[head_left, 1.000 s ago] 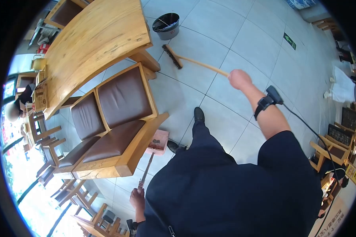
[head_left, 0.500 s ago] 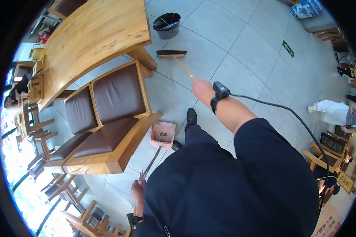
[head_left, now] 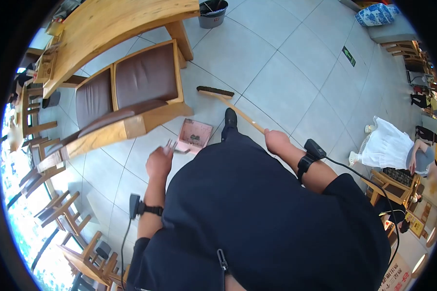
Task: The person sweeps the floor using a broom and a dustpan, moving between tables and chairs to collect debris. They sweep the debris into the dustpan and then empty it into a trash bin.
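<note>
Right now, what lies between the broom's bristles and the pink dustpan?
Only bare tiled floor lies between the bristles and the pink dustpan, as the head view shows; the black shoe is beside that stretch.

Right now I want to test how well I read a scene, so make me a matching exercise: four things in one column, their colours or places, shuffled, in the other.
1. Dustpan
2. Broom
3. Bucket
4. Bench

A. in the right hand's grip
B. brown-padded
C. pink
D. grey, near a table corner

Pairs: 1-C, 2-A, 3-D, 4-B
</note>
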Available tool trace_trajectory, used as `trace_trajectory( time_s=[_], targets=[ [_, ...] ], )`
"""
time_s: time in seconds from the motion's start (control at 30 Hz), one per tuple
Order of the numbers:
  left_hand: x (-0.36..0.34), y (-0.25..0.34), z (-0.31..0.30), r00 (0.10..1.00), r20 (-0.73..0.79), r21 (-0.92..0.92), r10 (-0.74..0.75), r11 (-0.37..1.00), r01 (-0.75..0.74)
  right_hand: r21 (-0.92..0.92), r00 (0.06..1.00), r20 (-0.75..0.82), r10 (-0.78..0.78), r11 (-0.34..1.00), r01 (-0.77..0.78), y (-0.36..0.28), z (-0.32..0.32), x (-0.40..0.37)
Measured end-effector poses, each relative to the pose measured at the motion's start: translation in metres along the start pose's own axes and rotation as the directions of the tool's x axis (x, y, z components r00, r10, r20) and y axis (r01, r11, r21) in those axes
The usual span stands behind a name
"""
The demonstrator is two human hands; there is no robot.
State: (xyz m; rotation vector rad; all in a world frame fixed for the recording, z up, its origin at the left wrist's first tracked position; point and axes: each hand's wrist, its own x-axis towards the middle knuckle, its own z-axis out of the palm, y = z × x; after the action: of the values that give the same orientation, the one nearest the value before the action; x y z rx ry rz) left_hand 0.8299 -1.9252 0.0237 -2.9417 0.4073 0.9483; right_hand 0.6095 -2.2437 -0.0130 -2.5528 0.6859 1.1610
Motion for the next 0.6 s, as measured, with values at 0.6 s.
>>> trace_trajectory(
  time_s=[0.6],
  targets=[
    [-0.022,0.062,0.008,0.990,0.046,-0.097,-0.136,0.985,0.140,-0.048,0.961,-0.271,0.059,0.996,-0.075,0.114,-0.099,0.085]
  ],
)
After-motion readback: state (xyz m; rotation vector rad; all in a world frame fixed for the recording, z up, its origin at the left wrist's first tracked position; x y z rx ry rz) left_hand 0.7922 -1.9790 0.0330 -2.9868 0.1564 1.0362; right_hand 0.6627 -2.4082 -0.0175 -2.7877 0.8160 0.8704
